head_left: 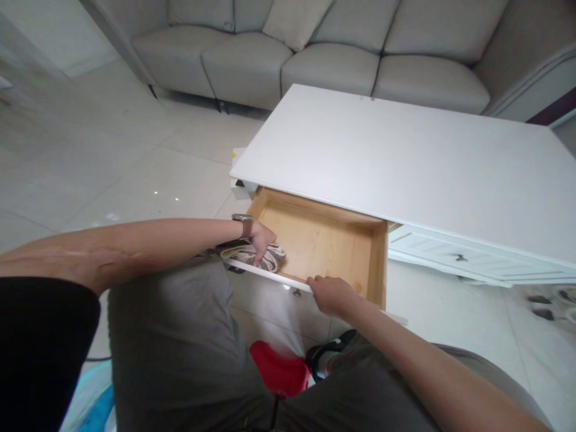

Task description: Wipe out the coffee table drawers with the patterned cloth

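Observation:
A wooden drawer [328, 246] with a white front is pulled out of the white coffee table [396, 156]. My left hand [261, 240] is closed on a folded, striped cloth [273, 258] at the drawer's left front corner. Part of the cloth is hidden under that hand and wrist. My right hand [332, 294] grips the top edge of the drawer front, right of its small dark knob [297, 293]. Apart from the cloth, bare wood shows inside the drawer.
A grey sofa [333, 72] stands behind the table. To the right is a second, closed drawer [486, 258]. A red object [281, 369] lies on the floor between my legs. A white box [238, 162] sits by the table's left end.

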`<move>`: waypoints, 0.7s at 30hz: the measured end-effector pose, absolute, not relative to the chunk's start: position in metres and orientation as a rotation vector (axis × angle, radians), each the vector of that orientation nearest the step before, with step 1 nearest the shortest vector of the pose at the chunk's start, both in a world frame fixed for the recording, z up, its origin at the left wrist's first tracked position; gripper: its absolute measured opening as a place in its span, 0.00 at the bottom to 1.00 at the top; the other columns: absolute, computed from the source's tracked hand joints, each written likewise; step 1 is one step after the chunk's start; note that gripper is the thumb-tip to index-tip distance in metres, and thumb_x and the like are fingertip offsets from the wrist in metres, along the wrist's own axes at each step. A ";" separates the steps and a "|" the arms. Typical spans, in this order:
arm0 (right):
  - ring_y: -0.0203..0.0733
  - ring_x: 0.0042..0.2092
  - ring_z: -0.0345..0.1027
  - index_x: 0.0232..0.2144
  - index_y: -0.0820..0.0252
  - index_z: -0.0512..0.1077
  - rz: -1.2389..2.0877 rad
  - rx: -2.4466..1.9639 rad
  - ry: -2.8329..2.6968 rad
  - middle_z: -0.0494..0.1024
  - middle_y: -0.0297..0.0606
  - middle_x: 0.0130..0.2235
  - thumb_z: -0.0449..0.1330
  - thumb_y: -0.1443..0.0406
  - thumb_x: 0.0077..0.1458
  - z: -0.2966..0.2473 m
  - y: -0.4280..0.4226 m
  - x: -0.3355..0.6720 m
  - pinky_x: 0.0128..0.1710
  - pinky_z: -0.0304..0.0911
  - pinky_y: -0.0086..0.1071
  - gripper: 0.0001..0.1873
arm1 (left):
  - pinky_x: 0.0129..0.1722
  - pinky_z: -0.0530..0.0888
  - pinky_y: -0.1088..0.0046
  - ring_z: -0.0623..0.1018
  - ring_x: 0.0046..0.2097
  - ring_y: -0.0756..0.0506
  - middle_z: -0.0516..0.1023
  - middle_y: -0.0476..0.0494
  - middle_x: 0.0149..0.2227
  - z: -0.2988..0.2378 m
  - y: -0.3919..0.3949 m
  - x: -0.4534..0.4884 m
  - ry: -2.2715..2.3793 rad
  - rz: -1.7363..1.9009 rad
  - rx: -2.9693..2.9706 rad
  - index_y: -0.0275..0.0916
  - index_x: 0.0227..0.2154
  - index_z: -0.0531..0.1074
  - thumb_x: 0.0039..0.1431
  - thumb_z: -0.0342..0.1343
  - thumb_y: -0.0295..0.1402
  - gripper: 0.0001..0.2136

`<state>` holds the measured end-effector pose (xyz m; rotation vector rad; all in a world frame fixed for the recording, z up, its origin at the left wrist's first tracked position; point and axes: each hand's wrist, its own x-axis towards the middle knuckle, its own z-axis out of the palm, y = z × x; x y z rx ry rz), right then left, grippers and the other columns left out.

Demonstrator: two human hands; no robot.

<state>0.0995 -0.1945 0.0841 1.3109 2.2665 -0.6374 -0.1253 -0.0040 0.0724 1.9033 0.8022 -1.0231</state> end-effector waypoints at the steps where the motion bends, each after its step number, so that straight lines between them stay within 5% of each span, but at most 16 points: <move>1: 0.53 0.48 0.79 0.55 0.62 0.71 -0.636 1.313 2.262 0.80 0.51 0.49 0.52 0.70 0.65 0.084 -0.194 0.100 0.44 0.73 0.42 0.18 | 0.38 0.77 0.71 0.78 0.32 0.45 0.82 0.49 0.26 0.072 -0.006 -0.119 0.780 -0.981 1.897 0.37 0.27 0.84 0.27 0.75 0.35 0.18; 5: 0.53 0.48 0.79 0.55 0.61 0.71 -0.625 1.321 2.282 0.80 0.49 0.49 0.51 0.70 0.65 0.083 -0.194 0.101 0.44 0.73 0.41 0.18 | 0.37 0.77 0.70 0.78 0.33 0.43 0.82 0.48 0.27 0.070 -0.009 -0.094 0.725 -0.977 1.877 0.36 0.28 0.84 0.23 0.76 0.36 0.21; 13: 0.52 0.48 0.78 0.54 0.61 0.70 -0.605 1.312 2.323 0.80 0.49 0.49 0.49 0.69 0.68 0.079 -0.197 0.106 0.43 0.73 0.41 0.17 | 0.44 0.79 0.50 0.80 0.35 0.31 0.75 0.43 0.19 0.053 -0.002 -0.083 0.903 -1.326 1.946 0.37 0.10 0.73 0.08 0.77 0.23 0.20; 18: 0.52 0.50 0.77 0.55 0.61 0.71 -0.623 1.320 2.308 0.80 0.50 0.50 0.49 0.67 0.70 0.083 -0.195 0.106 0.45 0.71 0.40 0.17 | 0.44 0.79 0.60 0.79 0.35 0.38 0.81 0.44 0.25 0.059 -0.008 -0.083 0.725 -1.197 1.930 0.37 0.22 0.81 0.21 0.76 0.28 0.17; 21: 0.54 0.50 0.77 0.54 0.60 0.74 -0.739 1.304 2.260 0.80 0.50 0.51 0.54 0.56 0.71 0.091 -0.185 0.111 0.46 0.71 0.41 0.19 | 0.39 0.78 0.69 0.79 0.34 0.42 0.83 0.47 0.28 0.068 -0.015 -0.078 0.683 -1.080 1.911 0.37 0.29 0.83 0.27 0.74 0.32 0.19</move>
